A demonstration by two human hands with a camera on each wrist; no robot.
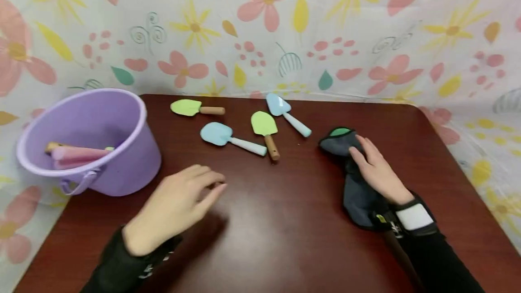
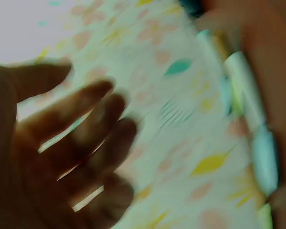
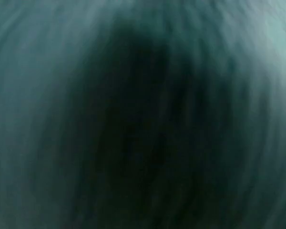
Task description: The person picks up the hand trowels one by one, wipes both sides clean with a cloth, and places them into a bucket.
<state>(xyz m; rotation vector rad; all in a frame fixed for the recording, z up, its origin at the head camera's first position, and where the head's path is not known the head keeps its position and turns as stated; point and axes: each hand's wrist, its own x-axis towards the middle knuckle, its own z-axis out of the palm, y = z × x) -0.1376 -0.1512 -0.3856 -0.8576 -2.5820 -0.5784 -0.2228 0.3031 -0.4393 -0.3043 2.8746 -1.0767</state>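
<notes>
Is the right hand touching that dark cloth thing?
Touching. In the head view the right hand lies flat on top of the dark cloth, its straight fingers resting on it.

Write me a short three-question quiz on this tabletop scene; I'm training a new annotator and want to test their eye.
1. How many toy shovels lie loose on the dark red wooden table?
2. True or false: the right hand rests on the dark grey cloth pouch with a green-lined opening.
3. Which is nearest the left hand? A. the lilac plastic bucket B. the blue shovel with a pale blue handle C. the pouch

Key
1. Four: two green, two blue.
2. True; the fingers lie flat on it.
3. A
</notes>
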